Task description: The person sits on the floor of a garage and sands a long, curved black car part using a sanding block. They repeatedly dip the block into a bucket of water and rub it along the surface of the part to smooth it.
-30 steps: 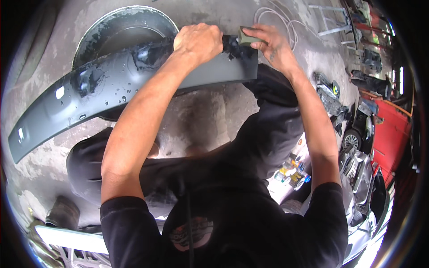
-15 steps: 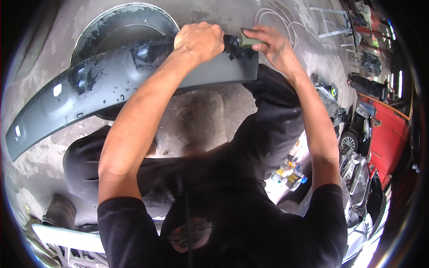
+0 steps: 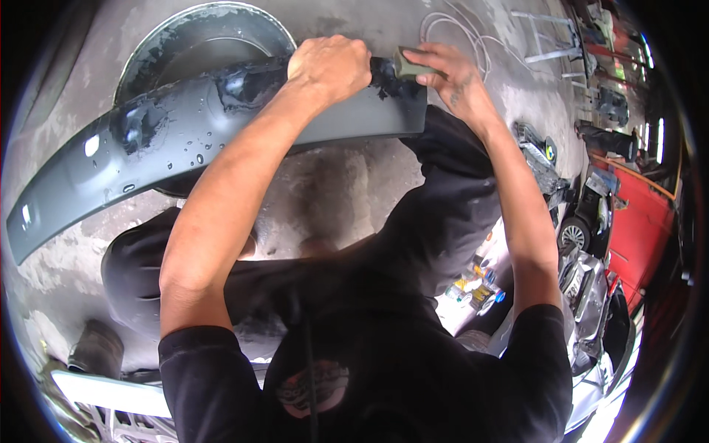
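Note:
A long, curved grey car body panel with dark, worn patches and water drops lies across in front of me. Its right end is by my right knee. My left hand is closed over the panel's far edge, knuckles up, so its fingertips are hidden. In my right hand an olive-green sanding block is pinched between thumb and fingers. The block rests on the dark patch at the panel's right end.
Behind the panel stands a large round basin, partly covered by it. A pale hose loops on the floor beyond my right hand. To the right are small bottles, car parts and a red panel. A white part lies lower left.
Both hands hold almost the same place and grip. The panel's left end appears very slightly farther left, along with a small shift of the whole view.

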A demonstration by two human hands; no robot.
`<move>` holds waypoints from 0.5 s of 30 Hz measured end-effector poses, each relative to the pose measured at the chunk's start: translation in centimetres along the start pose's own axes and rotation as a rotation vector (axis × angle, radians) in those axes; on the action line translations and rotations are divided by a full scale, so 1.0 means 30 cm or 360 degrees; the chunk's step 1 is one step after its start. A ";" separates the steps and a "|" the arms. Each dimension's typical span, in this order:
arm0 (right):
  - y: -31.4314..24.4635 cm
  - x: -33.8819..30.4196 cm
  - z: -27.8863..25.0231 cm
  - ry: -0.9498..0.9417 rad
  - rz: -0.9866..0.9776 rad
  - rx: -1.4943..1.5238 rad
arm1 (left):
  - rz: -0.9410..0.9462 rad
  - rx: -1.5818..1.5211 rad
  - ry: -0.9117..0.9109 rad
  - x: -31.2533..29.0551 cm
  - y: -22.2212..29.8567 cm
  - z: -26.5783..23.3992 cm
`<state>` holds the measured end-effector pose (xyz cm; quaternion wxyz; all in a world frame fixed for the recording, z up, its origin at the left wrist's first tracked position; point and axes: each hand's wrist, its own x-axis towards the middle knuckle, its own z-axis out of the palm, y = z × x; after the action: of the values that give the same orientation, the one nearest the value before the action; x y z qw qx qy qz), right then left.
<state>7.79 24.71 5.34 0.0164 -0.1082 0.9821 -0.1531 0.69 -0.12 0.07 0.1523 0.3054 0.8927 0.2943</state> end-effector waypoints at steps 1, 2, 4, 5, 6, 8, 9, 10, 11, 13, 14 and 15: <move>0.011 0.026 0.002 0.0018 -0.0018 -0.0056 | -0.0003 -0.0012 -0.0004 -0.002 0.003 -0.003; 0.015 0.044 0.004 0.0043 -0.0038 -0.0108 | -0.0005 -0.0006 -0.0027 -0.001 0.006 -0.009; 0.024 0.030 -0.003 0.0070 -0.0045 -0.0138 | -0.0007 0.0007 -0.0072 0.000 0.015 -0.021; 0.027 0.024 0.000 0.0067 -0.0058 -0.0149 | -0.0005 0.0002 -0.0076 -0.003 0.014 -0.023; 0.024 0.004 0.002 0.0059 -0.0049 -0.0064 | -0.0003 -0.0003 -0.0080 -0.006 0.015 -0.029; 0.006 -0.043 0.003 0.0050 -0.0025 0.0107 | 0.0000 0.0003 -0.0069 -0.007 0.009 -0.023; 0.007 -0.037 0.006 0.0042 -0.0070 0.0074 | 0.0001 0.0016 -0.0053 -0.006 0.004 -0.016; 0.006 -0.020 0.006 0.0035 -0.0116 0.0041 | 0.0002 0.0028 -0.0038 -0.006 0.000 -0.010; 0.005 -0.007 -0.004 0.0035 -0.0148 -0.0003 | 0.0000 0.0011 -0.0042 -0.006 0.006 -0.014; 0.015 0.004 -0.006 0.0078 -0.0150 -0.0156 | -0.0006 -0.0023 -0.0050 -0.009 0.017 -0.022; 0.026 0.002 0.000 0.0066 -0.0153 -0.0136 | -0.0007 -0.0006 -0.0052 -0.007 0.015 -0.021; 0.034 0.002 0.005 0.0052 -0.0155 -0.0116 | -0.0007 0.0010 -0.0055 -0.004 0.016 -0.017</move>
<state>7.53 25.61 4.89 -0.0111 -0.1538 0.9808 -0.1195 0.77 -0.09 0.78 0.1674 0.3088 0.8916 0.2858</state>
